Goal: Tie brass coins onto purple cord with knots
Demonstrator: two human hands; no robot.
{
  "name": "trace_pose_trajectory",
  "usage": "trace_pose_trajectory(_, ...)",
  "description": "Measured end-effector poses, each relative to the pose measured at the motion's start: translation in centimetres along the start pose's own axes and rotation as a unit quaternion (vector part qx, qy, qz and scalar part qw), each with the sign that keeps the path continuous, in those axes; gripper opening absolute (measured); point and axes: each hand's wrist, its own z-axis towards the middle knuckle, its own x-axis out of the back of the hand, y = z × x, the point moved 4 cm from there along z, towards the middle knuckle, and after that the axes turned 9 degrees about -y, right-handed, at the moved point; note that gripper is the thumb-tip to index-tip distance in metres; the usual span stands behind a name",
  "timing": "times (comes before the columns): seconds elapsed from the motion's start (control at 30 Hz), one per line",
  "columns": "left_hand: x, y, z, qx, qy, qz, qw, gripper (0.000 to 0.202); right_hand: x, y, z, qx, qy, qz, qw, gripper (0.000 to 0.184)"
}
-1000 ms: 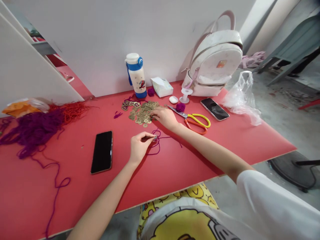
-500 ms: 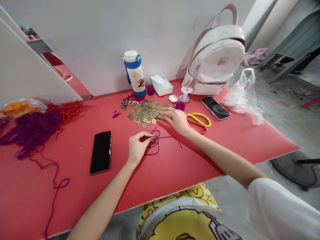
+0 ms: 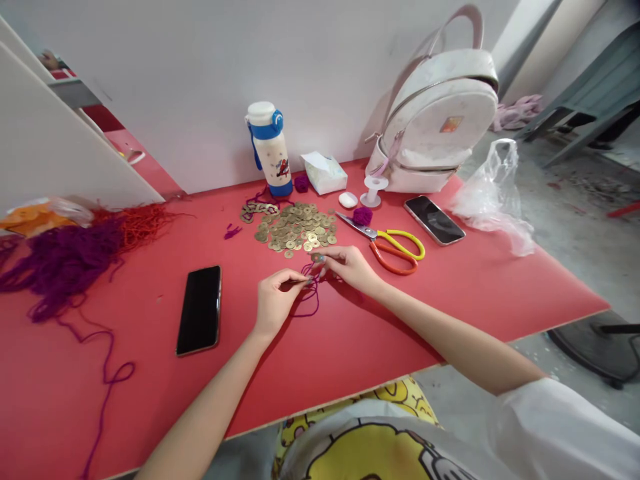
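My left hand (image 3: 275,297) rests on the red table (image 3: 450,280), its fingers pinched on a thin needle-like tool and the purple yarn strand (image 3: 310,303) that loops beside it. My right hand (image 3: 347,263) is just to the right, pinching a brass coin at its fingertips close to the same yarn. A pile of brass coins with square holes (image 3: 297,228) lies a little beyond both hands.
A black phone (image 3: 200,309) lies left of my left hand. Orange-and-yellow scissors (image 3: 395,247), a second phone (image 3: 434,219), a white spool, a water bottle (image 3: 269,147), tissues and a white backpack (image 3: 435,120) sit farther back. Purple and red yarn heaps (image 3: 65,253) fill the left side.
My right hand left the coin pile and came back toward my left hand with a coin pinched in its fingers. My left hand stayed put.
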Motion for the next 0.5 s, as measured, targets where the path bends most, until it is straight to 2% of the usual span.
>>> trace_pose_trajectory(0.23, -0.2, 0.0, 0.1, 0.018, -0.001, -0.014, 1.0, 0.003, -0.2, -1.6, -0.7, 0.026, 0.013, -0.11, 0.993, 0.035)
trace_pose_trajectory(0.5, -0.1, 0.0, 0.1, 0.041, 0.012, -0.024, 0.999, 0.002, -0.4, -1.8, -1.0, 0.025, 0.03, -0.209, 0.977, 0.035)
